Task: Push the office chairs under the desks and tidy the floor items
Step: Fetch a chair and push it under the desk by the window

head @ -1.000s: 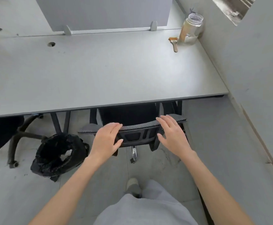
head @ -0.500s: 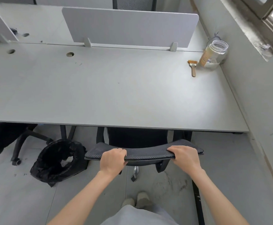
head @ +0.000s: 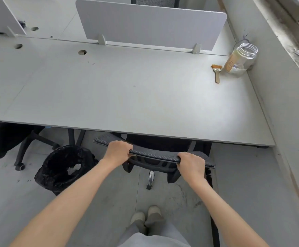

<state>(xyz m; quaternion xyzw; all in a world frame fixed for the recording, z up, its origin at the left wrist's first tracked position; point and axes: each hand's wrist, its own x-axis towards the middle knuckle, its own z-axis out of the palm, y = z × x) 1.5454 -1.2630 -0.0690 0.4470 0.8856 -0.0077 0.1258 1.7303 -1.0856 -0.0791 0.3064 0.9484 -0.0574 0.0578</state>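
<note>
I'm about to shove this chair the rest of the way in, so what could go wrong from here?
1. Both hands, left hand and right hand, grip the chair backrest top close to the desk edge; knuckles could get pinched.
2. The black-lined bin sits just left of the chair; a swinging base could possibly tip it.

There are two hands, a left one (head: pixel 117 152) and a right one (head: pixel 191 164). There are two black chairs: one (head: pixel 155 154) in the middle and one (head: pixel 4 138) at the left. There is one black bin (head: pixel 63 166) on the floor. On the table (head: pixel 127 97) sit one glass jar (head: pixel 240 60) and one small brush (head: pixel 216 73). Two grey screens stand up, a big one (head: pixel 148 25) and another (head: pixel 1 16) at the left edge. There are two shoes (head: pixel 146 217).
</note>
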